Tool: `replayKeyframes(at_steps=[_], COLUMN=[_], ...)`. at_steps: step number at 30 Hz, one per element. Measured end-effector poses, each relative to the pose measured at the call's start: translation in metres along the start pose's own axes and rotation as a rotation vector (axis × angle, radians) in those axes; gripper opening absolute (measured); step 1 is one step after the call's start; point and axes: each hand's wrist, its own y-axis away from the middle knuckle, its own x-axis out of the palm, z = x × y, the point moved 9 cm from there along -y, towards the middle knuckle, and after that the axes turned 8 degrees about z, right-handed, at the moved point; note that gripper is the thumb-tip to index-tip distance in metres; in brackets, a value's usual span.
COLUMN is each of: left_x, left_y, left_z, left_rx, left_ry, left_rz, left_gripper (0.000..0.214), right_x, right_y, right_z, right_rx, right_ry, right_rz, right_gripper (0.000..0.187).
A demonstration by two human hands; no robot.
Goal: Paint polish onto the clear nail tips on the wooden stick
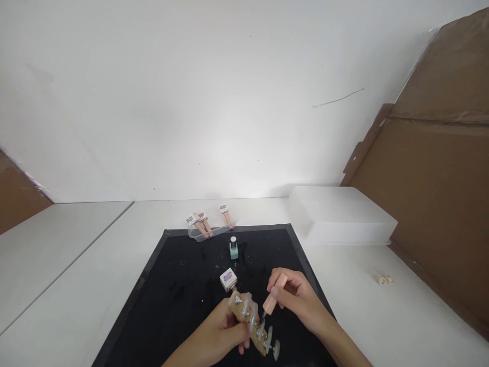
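Observation:
My left hand (221, 331) is closed around a wooden stick (244, 316) that carries several clear nail tips and a small white cube (228, 279) at its far end. My right hand (296, 295) pinches a pink nail-polish brush cap (274, 294), its brush tip pointing down at a nail tip on the stick. Both hands hover over a black mat (179, 290). An uncapped pale-blue polish bottle (233, 248) stands upright on the mat, just beyond the hands.
Three more sticks with white cube ends lie in a clear tray (208, 227) at the mat's far edge. A white lidded box (340, 216) sits right of the mat. Two small rings (383, 279) lie on the white table. Brown cardboard (439, 178) leans at right.

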Motion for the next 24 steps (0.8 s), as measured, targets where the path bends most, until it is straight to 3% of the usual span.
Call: replayKeyframes(at_steps=[5,10,13,19,24], left_x=[-0.001,-0.003,-0.005,-0.008,-0.012], left_y=[0.001,0.003,0.005,0.008,0.005], left_z=[0.004,0.004,0.004,0.013,0.019], left_rx=[-0.008,-0.041,-0.059,-0.075,-0.068], left_ry=[0.019,0.127,0.239,0.378,0.449], left_rz=[-0.017,-0.023,-0.036,-0.045,-0.034], left_gripper=[0.036,0.032,0.027,0.02,0.017], right_x=[-0.014,-0.002,0.002,-0.015,-0.006], right_y=[0.003,0.003,0.002,0.005,0.005], right_z=[-0.006,0.002,0.006,-0.002,-0.001], right_rx=[0.022,-0.082,-0.089,-0.076,-0.178], right_ry=[-0.039,-0.083,-0.074,-0.124,-0.153], right_rz=[-0.138,0.006,0.025,-0.156,-0.031], right_gripper=[0.025,0.025,0.024,0.024,0.02])
